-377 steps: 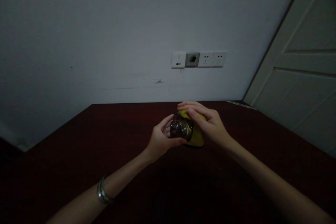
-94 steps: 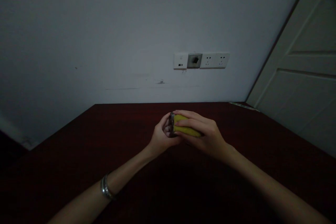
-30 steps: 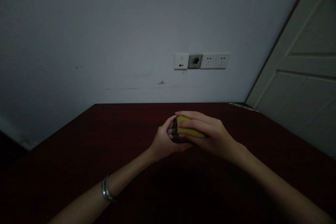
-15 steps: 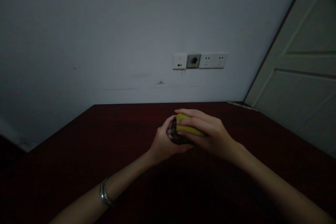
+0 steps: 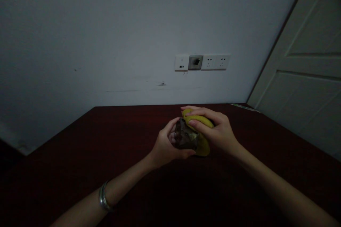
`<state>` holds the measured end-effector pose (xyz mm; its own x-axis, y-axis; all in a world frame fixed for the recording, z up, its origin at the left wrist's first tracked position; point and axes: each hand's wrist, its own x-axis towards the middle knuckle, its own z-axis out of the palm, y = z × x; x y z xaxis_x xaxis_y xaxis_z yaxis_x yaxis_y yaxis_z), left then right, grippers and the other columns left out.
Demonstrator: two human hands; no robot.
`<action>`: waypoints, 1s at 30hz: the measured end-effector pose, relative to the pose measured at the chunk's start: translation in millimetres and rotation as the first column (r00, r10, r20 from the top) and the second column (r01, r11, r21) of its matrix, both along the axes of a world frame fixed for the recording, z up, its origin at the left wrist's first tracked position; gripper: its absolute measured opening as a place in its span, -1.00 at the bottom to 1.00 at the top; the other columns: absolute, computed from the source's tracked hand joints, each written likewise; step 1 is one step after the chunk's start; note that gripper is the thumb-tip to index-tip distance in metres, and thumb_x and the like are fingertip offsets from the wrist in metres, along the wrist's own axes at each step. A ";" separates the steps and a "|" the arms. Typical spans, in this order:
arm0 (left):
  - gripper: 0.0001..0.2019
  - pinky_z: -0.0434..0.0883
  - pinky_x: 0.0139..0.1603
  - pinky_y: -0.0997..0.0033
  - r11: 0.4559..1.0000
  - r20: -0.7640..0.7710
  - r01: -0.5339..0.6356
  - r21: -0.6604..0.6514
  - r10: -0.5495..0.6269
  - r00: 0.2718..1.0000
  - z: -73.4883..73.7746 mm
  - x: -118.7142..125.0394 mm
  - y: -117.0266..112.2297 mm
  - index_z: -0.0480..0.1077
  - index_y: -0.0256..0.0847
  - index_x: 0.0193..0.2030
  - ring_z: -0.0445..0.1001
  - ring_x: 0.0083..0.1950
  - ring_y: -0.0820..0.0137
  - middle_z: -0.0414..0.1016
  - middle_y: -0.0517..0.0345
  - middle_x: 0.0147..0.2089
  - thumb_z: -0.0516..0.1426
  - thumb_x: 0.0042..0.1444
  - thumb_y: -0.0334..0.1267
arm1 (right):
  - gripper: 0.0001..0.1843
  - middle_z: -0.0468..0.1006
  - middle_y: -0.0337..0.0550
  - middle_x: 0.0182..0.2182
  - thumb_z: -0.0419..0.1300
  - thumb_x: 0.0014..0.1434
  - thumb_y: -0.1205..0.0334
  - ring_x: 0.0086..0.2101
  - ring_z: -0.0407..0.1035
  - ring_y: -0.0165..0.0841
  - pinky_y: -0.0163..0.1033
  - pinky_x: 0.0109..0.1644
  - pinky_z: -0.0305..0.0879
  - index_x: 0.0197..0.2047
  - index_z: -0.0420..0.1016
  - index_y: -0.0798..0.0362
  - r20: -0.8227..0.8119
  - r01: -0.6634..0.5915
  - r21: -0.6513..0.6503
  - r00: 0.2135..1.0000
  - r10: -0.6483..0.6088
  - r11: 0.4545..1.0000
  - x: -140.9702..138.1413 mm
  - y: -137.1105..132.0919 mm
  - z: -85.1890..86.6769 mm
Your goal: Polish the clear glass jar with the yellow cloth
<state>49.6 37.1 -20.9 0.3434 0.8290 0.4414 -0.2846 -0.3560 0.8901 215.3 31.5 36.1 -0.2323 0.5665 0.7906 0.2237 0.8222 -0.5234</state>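
My left hand (image 5: pixel 163 147) is closed around a small dark, glossy glass-like object (image 5: pixel 185 138), held just above the dark red table (image 5: pixel 106 142). My right hand (image 5: pixel 220 133) is closed on a yellow cloth (image 5: pixel 202 142) and presses it against the right side and top of the dark object. The cloth hangs down below my right fingers. What the dark object is exactly stays unclear in the dim light. A silver bracelet (image 5: pixel 103 198) sits on my left wrist.
A grey-white wall stands behind the table, with a row of sockets and a switch (image 5: pixel 202 62). A pale panelled door (image 5: pixel 306 78) is at the right. A thin strip (image 5: pixel 245 107) lies at the table's far right corner.
My hands have tilted: the dark object now shows more of its side and the yellow cloth has slid down to hang below my right fingers. Both hands sit slightly lower.
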 end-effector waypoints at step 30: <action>-0.11 0.50 -0.07 0.21 0.976 -0.134 -0.140 0.167 0.163 0.977 9.0 -2.9 -5.2 0.23 -0.29 0.11 0.51 -0.05 0.14 0.51 -0.07 -0.05 0.43 -0.48 -0.32 | -0.83 0.57 -0.03 -0.07 0.25 0.11 0.28 -0.05 0.47 -0.26 -0.13 0.03 0.42 -0.18 0.54 0.04 0.150 -0.026 0.127 0.989 0.007 0.992 -1.4 -13.4 9.2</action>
